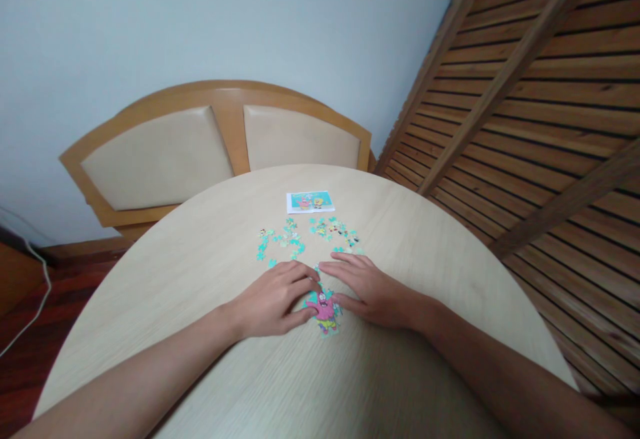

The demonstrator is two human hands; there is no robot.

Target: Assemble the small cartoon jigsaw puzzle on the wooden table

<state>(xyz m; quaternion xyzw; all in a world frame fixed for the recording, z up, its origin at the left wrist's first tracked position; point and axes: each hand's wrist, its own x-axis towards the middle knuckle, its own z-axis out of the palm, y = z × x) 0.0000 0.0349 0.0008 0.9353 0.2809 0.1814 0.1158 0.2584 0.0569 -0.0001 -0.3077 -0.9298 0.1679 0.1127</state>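
Observation:
A partly joined jigsaw puzzle (326, 311) lies on the table, showing a pink cartoon starfish in green and purple shorts against turquoise. My left hand (275, 297) rests at its left side, thumb and bent fingertips touching the left and upper pieces with a gap between them. From the right, my right hand (377, 290) reaches in with fingers stretched and spread. Its thumb touches the puzzle's right edge, and its fingertips are just above the upper part. The fingers partly cover the top of the joined section.
Loose turquoise puzzle pieces (295, 247) are scattered beyond my left hand, with more loose pieces (335, 229) to the right. Behind them lies a reference picture card (311, 202). The round wooden table (200, 239) has a padded chair (220, 139) at its far side; a slatted wooden panel (530, 92) stands right.

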